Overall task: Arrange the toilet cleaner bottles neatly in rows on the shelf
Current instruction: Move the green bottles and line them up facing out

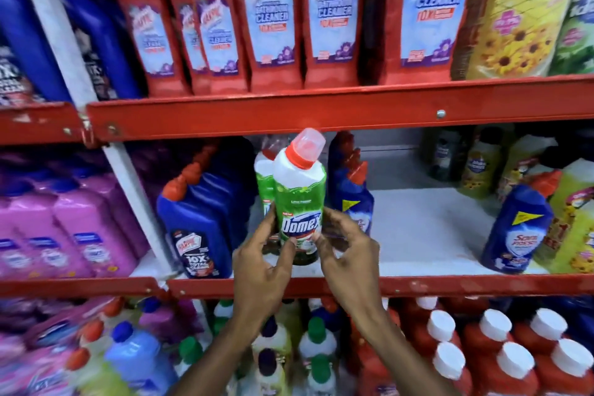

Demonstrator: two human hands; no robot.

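Centre frame, middle shelf [418,235]: two green Domex toilet-cleaner bottles with red caps, front one [299,202] upright, second [265,183] behind. Left hand [260,270] and right hand [347,254] pinch the front bottle's lower label from either side, fingers curled.

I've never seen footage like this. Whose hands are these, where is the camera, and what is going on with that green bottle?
No machine here: a person wears one camera on the head, looking forward and down at shop shelves. The left hand and right hand both touch the green Domex bottle, which stands upright near the front of the middle shelf; how firmly they grip is unclear. A second green bottle stands right behind it. Blue Harpic bottles stand to its left, and a blue bottle stands apart on the right.
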